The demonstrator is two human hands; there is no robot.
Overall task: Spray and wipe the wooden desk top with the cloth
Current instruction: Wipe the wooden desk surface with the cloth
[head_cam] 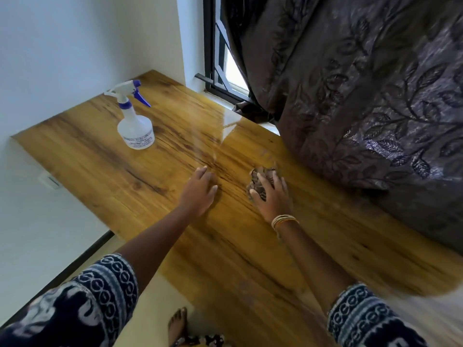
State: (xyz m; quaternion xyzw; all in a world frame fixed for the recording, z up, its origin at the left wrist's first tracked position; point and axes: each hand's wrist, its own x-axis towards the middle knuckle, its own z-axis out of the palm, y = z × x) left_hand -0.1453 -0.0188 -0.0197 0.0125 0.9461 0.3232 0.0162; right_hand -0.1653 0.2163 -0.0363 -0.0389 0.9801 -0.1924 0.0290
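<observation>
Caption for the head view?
Right hand presses brown crumpled cloth on glossy wooden desk; left hand flat.

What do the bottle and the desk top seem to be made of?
Bottle: translucent white plastic, probably; light passes through its body, and the trigger is purple. Desk top: wood or a wood-look laminate, glossy; grain streaks show, and the window is reflected near the curtain.

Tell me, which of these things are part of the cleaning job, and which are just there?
Part of the job:
- desk top, being wiped
- cloth, pressed down under the right hand
- spray bottle, standing at the far end
- left hand, flat on the wood

Just there:
- curtain
- window
- bangles on the right wrist
</observation>
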